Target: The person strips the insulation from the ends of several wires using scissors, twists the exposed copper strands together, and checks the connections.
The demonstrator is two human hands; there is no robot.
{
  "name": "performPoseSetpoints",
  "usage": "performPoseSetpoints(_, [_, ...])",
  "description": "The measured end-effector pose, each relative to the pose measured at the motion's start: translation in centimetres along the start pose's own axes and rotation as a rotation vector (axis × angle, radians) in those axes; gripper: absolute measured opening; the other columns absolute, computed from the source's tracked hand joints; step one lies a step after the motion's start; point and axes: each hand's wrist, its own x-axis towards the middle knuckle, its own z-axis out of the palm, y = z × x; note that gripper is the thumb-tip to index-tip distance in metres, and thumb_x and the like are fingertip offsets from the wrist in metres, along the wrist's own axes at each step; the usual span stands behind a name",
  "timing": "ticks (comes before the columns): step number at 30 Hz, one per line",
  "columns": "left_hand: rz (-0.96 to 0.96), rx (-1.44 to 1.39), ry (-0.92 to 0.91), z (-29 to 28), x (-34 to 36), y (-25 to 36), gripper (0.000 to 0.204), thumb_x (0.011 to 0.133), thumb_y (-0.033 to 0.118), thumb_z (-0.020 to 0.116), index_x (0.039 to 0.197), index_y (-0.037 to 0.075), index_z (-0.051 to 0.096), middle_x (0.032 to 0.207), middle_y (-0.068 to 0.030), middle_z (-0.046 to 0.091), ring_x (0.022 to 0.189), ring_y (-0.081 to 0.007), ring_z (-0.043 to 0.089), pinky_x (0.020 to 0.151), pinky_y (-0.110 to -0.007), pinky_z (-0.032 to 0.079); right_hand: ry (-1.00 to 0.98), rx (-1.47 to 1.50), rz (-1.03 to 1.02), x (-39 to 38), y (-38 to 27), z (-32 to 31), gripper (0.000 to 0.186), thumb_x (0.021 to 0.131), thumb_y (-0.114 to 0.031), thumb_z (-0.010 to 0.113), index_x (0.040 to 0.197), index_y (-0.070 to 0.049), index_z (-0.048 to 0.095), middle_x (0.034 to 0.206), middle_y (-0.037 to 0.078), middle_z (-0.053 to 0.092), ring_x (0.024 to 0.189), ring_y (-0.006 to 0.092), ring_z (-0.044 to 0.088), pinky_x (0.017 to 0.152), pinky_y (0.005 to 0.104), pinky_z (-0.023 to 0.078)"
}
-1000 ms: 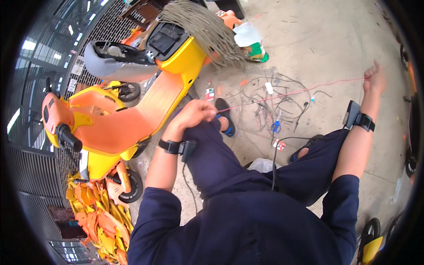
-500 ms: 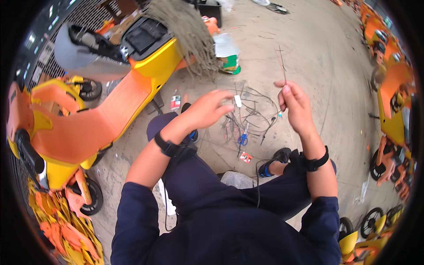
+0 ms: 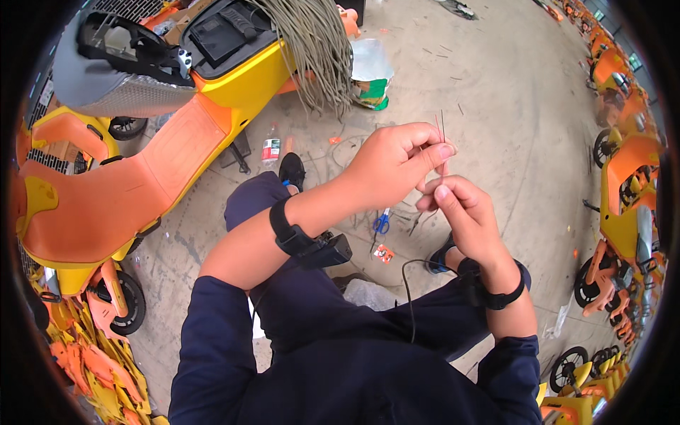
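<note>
My left hand [image 3: 398, 160] pinches thin red and black wires [image 3: 440, 127], whose ends stick up past its thumb and forefinger. Just below it, my right hand [image 3: 467, 211] grips the same wires between thumb and bent fingers. A short red stretch shows between the two hands. A dark end hangs under the right hand. On the floor beneath lie scissors [image 3: 382, 224] with blue handles and a small red-and-white packet [image 3: 383, 253]. Loose dark wires lie there too, mostly hidden behind my hands and forearm.
At left stands a yellow-and-orange scooter [image 3: 191, 145], a bundle of grey cables [image 3: 322, 53] draped over its rear. A labelled bottle [image 3: 270, 147] and a white-and-green bag [image 3: 372, 74] are nearby. Scooters line the right side [image 3: 623, 177]; body panels [image 3: 99, 368] are piled lower left.
My left hand has moved right and up to meet the right hand, closing on the wires. My right hand has come down a little, and the view has shifted slightly.
</note>
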Motion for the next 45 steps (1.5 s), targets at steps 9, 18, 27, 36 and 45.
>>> performPoseSetpoints(9, [0.232, 0.451, -0.160, 0.6, 0.8, -1.8, 0.011, 0.088, 0.014, 0.060, 0.089, 0.003, 0.063, 0.073, -0.0091, 0.059, 0.062, -0.0220, 0.057, 0.057, -0.030, 0.044, 0.166, -0.193, -0.324, 0.6, -1.5, -3.9, 0.035, 0.083, -0.002, 0.065, 0.116, 0.002, 0.057, 0.097, 0.008, 0.062, 0.086, 0.0123, 0.059, 0.073, 0.0236, 0.047])
performPoseSetpoints(18, [0.234, 0.434, -0.255, 1.5, 0.3, -3.6, 0.007, 0.084, 0.010, 0.063, 0.084, 0.003, 0.060, 0.071, -0.0091, 0.057, 0.062, -0.0278, 0.057, 0.053, -0.035, 0.043, 0.213, -0.314, -0.483, 1.2, 1.1, -3.6, 0.027, 0.076, 0.005, 0.070, 0.101, 0.002, 0.061, 0.083, 0.009, 0.068, 0.066, 0.0125, 0.063, 0.056, 0.0216, 0.049])
performPoseSetpoints(27, [0.230, 0.378, -0.248, 1.4, -0.2, -3.8, 0.006, 0.082, 0.006, 0.064, 0.084, 0.002, 0.060, 0.070, -0.0094, 0.056, 0.060, -0.0272, 0.056, 0.052, -0.034, 0.043, 0.186, -0.339, -0.541, 1.9, 1.3, -3.8, 0.017, 0.076, 0.005, 0.071, 0.089, 0.001, 0.061, 0.080, 0.011, 0.068, 0.062, 0.0136, 0.063, 0.053, 0.0219, 0.048])
performPoseSetpoints(36, [0.169, 0.352, -0.231, 1.4, -0.5, -3.7, 0.010, 0.084, 0.014, 0.063, 0.081, 0.005, 0.058, 0.068, -0.0099, 0.056, 0.062, -0.0314, 0.057, 0.052, -0.040, 0.043, 0.089, -0.247, -0.501, 1.6, 1.1, -3.7, 0.017, 0.075, 0.006, 0.070, 0.088, 0.001, 0.061, 0.084, 0.015, 0.068, 0.068, 0.0165, 0.065, 0.056, 0.0237, 0.050])
performPoseSetpoints(45, [0.166, 0.383, -0.265, 0.7, -0.5, -4.0, 0.010, 0.083, 0.010, 0.065, 0.087, 0.002, 0.061, 0.070, -0.0112, 0.057, 0.061, -0.0298, 0.058, 0.053, -0.035, 0.044, 0.019, 0.107, -0.135, 1.2, 0.9, -3.7, 0.011, 0.077, 0.000, 0.070, 0.082, 0.001, 0.060, 0.087, 0.017, 0.065, 0.080, 0.0202, 0.063, 0.072, 0.0297, 0.051])
